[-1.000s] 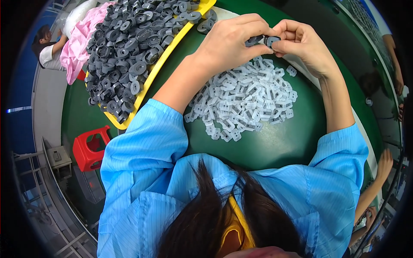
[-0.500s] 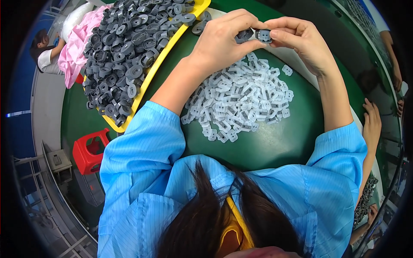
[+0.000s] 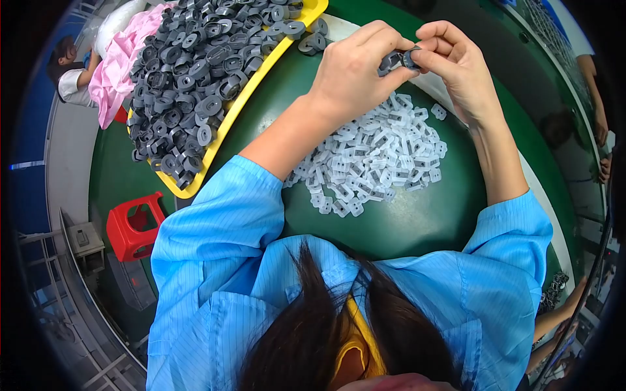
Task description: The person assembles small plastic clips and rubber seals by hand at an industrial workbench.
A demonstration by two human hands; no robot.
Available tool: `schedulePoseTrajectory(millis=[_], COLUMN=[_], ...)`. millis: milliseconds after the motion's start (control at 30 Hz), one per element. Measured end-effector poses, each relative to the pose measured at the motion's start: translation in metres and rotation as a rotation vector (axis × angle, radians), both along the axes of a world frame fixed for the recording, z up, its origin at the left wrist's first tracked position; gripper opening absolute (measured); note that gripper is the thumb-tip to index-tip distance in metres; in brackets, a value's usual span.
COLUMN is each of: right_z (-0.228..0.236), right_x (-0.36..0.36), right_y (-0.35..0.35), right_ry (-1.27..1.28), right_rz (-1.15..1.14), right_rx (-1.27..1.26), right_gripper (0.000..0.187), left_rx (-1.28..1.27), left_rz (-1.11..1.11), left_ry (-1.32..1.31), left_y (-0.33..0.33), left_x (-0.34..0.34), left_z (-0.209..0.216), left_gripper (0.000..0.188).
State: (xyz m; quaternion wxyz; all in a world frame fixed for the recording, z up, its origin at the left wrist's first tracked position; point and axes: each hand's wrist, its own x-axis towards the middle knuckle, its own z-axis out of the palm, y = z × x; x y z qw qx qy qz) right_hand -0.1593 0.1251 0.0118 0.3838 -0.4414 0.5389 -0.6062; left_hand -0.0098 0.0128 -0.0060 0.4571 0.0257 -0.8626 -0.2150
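Note:
My left hand pinches a dark grey plastic part between thumb and fingers. My right hand grips a small dark round piece between thumb and forefinger, and it meets the left fingertips. Whether the two pieces are joined is hidden by the fingers. Just below both hands lies a heap of small translucent white plastic pieces on the green tabletop. A single white piece sits apart near my right wrist.
A yellow tray piled with dark grey plastic parts stands at the left, with a few parts past its rim. Pink cloth lies beyond it. A red stool stands lower left. Another person's arm is at lower right.
Both hands have shifted slightly right, still fingertip to fingertip with the dark pieces. At the right, the other person's hand has left its place beside my right sleeve.

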Motion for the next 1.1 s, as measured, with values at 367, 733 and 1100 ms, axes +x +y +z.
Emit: schedulePoseTrajectory(millis=[367,733,1100], right_z=[0.000,-0.045,0.023], right_x=[-0.005,-0.077,-0.021], right_y=[0.005,-0.005,0.044], right_ry=[-0.332,0.214,0.946], right_rz=[0.098,-0.236,-0.039], right_rx=[0.058,0.183,0.431], right_gripper=[0.035,0.032,0.031], left_rx=[0.072,0.993,1.138], left_rz=[-0.043,-0.265,-0.336], left_ry=[0.029,-0.245,-0.170], left_y=[-0.005,-0.025,-0.043], left_x=[-0.001,0.002,0.006], left_z=[0.002,-0.007,-0.013], left_gripper=[0.029,0.045,0.024])
